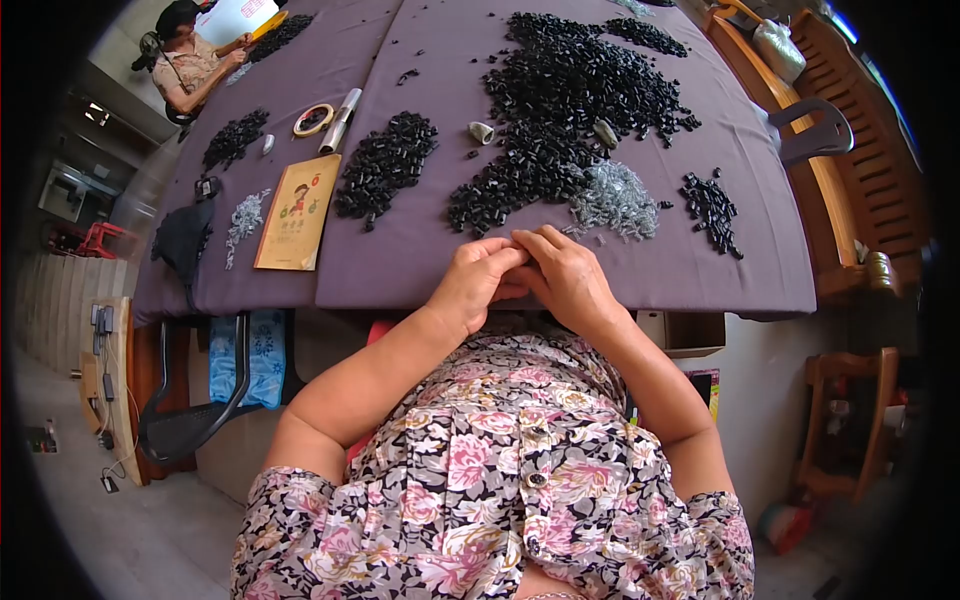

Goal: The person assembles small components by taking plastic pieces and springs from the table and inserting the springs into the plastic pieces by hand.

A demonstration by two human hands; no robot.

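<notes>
My left hand [478,276] and my right hand [566,276] meet at the table's near edge, fingers curled and pinched together. Whatever lies between the fingertips is too small or hidden to make out. Just beyond them is a heap of small clear plastic pieces [616,200]. Left of it and behind spreads a large pile of short black plastic pieces [570,90]. A smaller black pile [388,165] lies to the left, and another [710,212] to the right.
A yellow booklet [297,215], a tape roll [313,120] and a shiny roll [342,120] lie on the purple tablecloth [410,270]. Another person [195,60] sits at the far left. A plastic chair [815,130] and wooden bench [860,150] stand at right.
</notes>
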